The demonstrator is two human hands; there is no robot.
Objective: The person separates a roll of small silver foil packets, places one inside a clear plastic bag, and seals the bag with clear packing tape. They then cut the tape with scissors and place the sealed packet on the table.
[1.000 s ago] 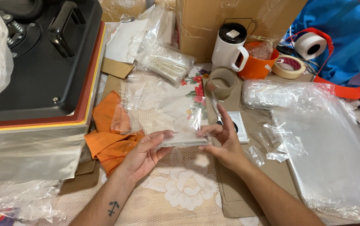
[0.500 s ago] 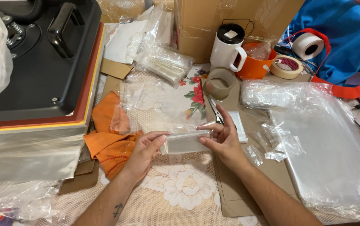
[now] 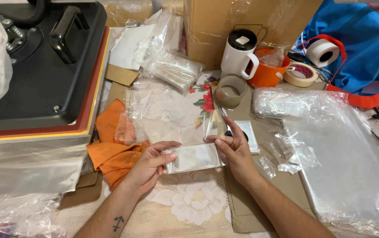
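Note:
A small flat item wrapped in a clear plastic sleeve (image 3: 194, 157) is held between both hands over the lace tablecloth. My left hand (image 3: 147, 165) grips its left end with thumb on top. My right hand (image 3: 233, 150) holds its right end, and the fingers pinch the sleeve's open flap (image 3: 213, 125), which stands up above the item. An orange cloth (image 3: 112, 147) lies just left of my left hand.
A black heat press (image 3: 39, 66) fills the left. A white mug (image 3: 239, 55), orange cup (image 3: 266, 72), brown tape roll (image 3: 230, 90) and masking tape rolls (image 3: 301, 74) stand at the back. Stacks of clear plastic bags (image 3: 344, 158) lie on the right, cardboard sheets (image 3: 242, 198) under my right arm.
Both hands have lifted the wrapped item slightly and turned it flat. The right hand now pinches the sleeve's flap upright.

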